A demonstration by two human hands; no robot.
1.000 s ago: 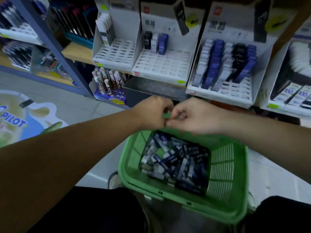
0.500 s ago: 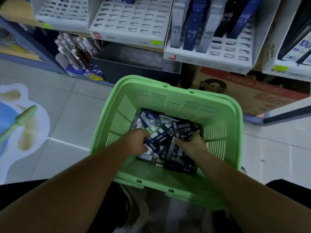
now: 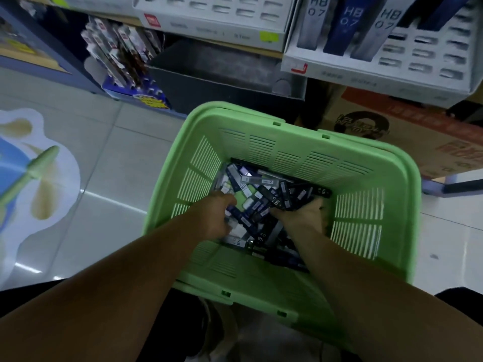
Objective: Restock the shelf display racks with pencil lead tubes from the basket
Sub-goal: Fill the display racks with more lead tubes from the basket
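Observation:
A green plastic basket (image 3: 366, 163) stands on the floor between my knees, its bottom covered by a heap of pencil lead tubes (image 3: 261, 202) in black, blue and white. Both hands are down inside it. My left hand (image 3: 214, 215) is curled into the left side of the heap with tubes under its fingers. My right hand (image 3: 303, 212) grips several dark tubes at the right side. Above, a white display rack (image 3: 418, 61) holds upright HB 0.7 tubes (image 3: 345, 24), and a second white rack (image 3: 214, 19) shows open slots.
A dark bin (image 3: 222, 74) sits under the racks, with a blue box of carded pens (image 3: 125, 56) to its left. A brown cardboard box (image 3: 407, 137) stands behind the basket at right. Tiled floor with a printed sticker (image 3: 34, 168) lies to the left.
My hands dropped from in front of the racks into the basket and dug into the tubes. The view tilted down and closer to the basket.

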